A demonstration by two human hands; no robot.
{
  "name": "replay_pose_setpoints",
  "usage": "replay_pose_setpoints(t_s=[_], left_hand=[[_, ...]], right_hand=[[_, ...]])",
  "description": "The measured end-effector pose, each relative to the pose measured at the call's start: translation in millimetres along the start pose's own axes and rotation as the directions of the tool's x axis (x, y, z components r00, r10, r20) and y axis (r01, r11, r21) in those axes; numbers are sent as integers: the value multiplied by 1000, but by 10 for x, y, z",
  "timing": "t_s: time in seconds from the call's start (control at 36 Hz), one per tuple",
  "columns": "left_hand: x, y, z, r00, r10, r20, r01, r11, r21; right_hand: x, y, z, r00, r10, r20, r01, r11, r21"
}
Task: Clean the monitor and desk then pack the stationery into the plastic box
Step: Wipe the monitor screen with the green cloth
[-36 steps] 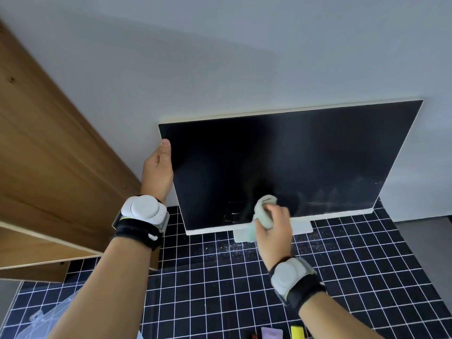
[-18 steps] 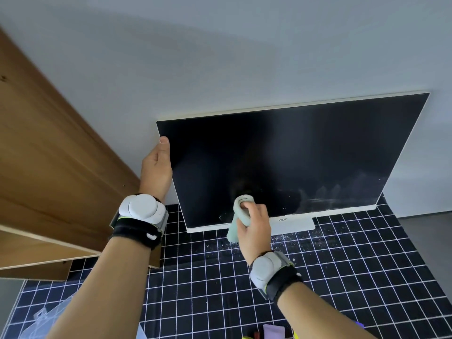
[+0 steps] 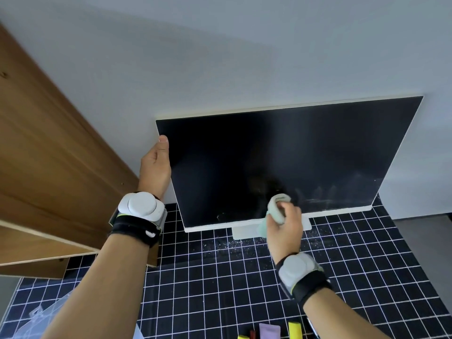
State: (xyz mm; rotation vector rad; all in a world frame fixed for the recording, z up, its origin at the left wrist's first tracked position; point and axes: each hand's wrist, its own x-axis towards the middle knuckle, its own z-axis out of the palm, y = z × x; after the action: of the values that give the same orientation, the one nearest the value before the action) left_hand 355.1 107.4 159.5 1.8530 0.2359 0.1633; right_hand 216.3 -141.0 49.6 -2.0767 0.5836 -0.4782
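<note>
mostly black monitor (image 3: pixel 281 162), white streaks lower right, cloth (image 3: pixel 276 209) there.

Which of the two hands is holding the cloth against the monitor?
The right hand grips the pale green cloth at the monitor's lower edge. The left hand holds only the monitor's left side.

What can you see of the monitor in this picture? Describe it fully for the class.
The monitor is a flat screen, dark and switched off, with a thin pale frame and a white stand foot on the black grid mat. It stands upright near the wall. Smears and white specks mark its lower right part. The left hand grips its left edge; the right hand presses a pale green cloth against its lower middle.
</note>
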Motion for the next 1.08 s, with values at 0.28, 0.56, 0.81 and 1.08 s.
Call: replay_pose_setpoints(t_s=[0.28,0.56,0.81,1.08], left_hand=[[-10,29,-15,999,-34,-12,35,999,13],[-22,25,-9,1000,-10,-10,10,1000,14],[-30,42,-11,999,-34,-8,34,999,4],[-36,32,8,1000,10,-3,-10,1000,-25]], right_hand=[[-598,-443,808,914,-214,344,198,977,82],[-353,-226,602,941,-190,279,204,979,-23],[102,178,35,997,-39,66,47,990,-133],[367,327,-359,999,44,20,-42,995,-96]])
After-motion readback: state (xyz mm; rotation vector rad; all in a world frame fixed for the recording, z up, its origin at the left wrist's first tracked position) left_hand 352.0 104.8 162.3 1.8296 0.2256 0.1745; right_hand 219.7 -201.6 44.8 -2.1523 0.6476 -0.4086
